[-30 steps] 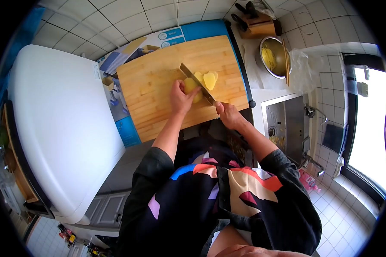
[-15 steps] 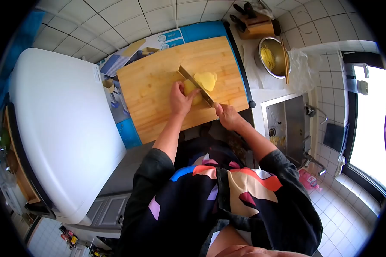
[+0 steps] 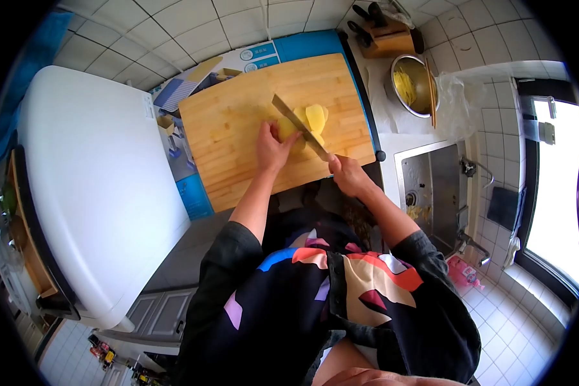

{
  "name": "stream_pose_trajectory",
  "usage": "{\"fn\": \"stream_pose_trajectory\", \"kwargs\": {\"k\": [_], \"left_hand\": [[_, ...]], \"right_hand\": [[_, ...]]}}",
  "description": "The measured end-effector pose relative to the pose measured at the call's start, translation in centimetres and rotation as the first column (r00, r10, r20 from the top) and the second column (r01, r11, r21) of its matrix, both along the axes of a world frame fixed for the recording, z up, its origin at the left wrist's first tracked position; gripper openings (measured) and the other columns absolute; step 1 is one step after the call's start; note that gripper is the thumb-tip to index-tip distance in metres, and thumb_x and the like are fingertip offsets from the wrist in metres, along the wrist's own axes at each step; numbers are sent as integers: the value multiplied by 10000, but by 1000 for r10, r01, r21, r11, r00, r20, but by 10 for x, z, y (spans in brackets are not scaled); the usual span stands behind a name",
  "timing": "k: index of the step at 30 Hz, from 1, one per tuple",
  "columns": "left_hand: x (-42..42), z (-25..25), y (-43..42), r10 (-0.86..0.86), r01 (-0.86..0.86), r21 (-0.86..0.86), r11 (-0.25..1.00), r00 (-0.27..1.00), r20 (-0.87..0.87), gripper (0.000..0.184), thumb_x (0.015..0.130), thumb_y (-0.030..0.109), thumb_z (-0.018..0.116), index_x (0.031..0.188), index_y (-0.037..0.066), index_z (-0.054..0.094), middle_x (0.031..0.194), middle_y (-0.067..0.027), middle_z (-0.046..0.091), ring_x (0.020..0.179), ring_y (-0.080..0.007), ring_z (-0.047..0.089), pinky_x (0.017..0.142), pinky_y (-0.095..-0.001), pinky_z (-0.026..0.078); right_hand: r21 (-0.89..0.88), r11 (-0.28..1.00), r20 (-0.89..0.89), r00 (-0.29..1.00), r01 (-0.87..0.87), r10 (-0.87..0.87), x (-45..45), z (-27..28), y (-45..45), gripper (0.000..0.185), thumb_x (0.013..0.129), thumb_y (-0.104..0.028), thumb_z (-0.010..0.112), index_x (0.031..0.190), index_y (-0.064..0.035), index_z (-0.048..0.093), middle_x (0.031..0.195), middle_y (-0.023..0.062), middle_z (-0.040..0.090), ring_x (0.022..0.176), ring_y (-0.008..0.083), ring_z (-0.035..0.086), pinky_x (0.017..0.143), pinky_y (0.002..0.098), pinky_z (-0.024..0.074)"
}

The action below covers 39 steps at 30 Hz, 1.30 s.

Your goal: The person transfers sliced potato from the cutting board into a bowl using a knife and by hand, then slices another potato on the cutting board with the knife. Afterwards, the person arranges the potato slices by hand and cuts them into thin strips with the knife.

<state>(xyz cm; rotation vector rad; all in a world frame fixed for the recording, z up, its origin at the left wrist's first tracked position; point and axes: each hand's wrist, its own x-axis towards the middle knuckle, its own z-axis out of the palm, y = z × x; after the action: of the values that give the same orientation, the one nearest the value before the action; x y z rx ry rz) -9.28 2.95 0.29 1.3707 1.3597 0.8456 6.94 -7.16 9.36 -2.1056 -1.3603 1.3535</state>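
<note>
A peeled potato [image 3: 287, 128] lies on the wooden cutting board [image 3: 231, 128], with my left hand [image 3: 275, 147] closed round its left side. My right hand [image 3: 349, 175] grips the handle of a kitchen knife [image 3: 300, 127], whose wide blade runs diagonally along the potato's right side. Just right of the blade, several pale yellow potato slices [image 3: 316, 118] rest overlapping on the board. My left fingertips are close to the blade; whether they touch it I cannot tell. The knife's handle is mostly hidden in my right hand.
Right of the board stands a metal bowl [image 3: 400, 69] holding yellow shreds, with chopsticks [image 3: 430, 90] across its rim. Behind it is a knife block [image 3: 392, 40]. A sink [image 3: 445, 180] lies at the right, and a large white appliance [image 3: 103, 193] fills the left.
The knife has shifted slightly right, and a slice beside the blade now sits differently on the pile. Both hands keep their hold. The whole view has moved a little.
</note>
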Motion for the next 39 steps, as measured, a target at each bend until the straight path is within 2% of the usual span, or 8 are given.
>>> {"fn": "stream_pose_trajectory", "kwargs": {"k": [4,12,20,22,23,31,35,39], "left_hand": [[2,2,-5,21,-20,-29,999,999,43,471,637,214,836,817,50,432,679,-15,426,618,-138,392,550,-282,383],[1,-18,-1,23,-20,-30,999,993,113,478,620,213,840,815,47,437,686,-22,437,623,-148,396,555,-290,387],[-1,-12,0,-10,9,52,999,1000,23,483,619,242,841,817,43,448,677,-29,424,615,-159,388,548,-296,381],[-1,-19,-1,-4,1,53,999,999,54,484,620,245,841,814,44,446,672,-28,420,611,-159,384,545,-298,379],[0,-23,-1,2,-8,58,998,996,86,485,620,247,842,811,45,444,668,-28,415,607,-160,380,542,-299,378],[1,-25,-3,16,-17,15,1000,997,72,489,617,231,845,819,42,442,679,-26,421,615,-153,386,548,-293,380],[-1,-7,-2,10,-9,-19,1000,999,44,492,615,217,847,818,39,436,683,-27,419,626,-152,384,554,-294,383],[0,-21,-2,1,-7,52,999,995,101,495,617,225,849,819,41,436,684,-23,414,628,-151,379,559,-295,388]], "right_hand": [[-27,999,-53,998,21,-22,6,17,-10,501,975,-392,306,795,38,488,660,209,479,648,347,457,654,404,407],[24,1000,-27,1000,-15,15,8,16,-11,488,976,-369,316,767,45,472,663,236,472,646,382,444,641,421,403],[8,997,24,997,-72,72,-2,-14,5,470,975,-350,326,819,49,518,735,284,530,722,447,500,657,449,410],[197,980,7,999,-37,36,-5,-12,2,459,976,-345,326,849,49,526,770,297,544,771,465,514,670,459,412],[199,979,10,999,-36,34,-4,-12,1,459,976,-345,326,849,49,526,770,297,544,771,465,514,670,459,412],[6,999,-49,998,-45,45,11,19,-8,479,978,-369,323,790,42,483,645,219,473,622,352,441,624,418,402],[8,999,-33,999,-39,40,7,15,-7,483,977,-369,332,783,47,486,650,228,479,616,353,433,622,417,400],[32,997,32,997,-72,71,-3,-2,2,494,975,-374,322,824,50,523,709,277,527,709,437,499,668,459,410]]}}
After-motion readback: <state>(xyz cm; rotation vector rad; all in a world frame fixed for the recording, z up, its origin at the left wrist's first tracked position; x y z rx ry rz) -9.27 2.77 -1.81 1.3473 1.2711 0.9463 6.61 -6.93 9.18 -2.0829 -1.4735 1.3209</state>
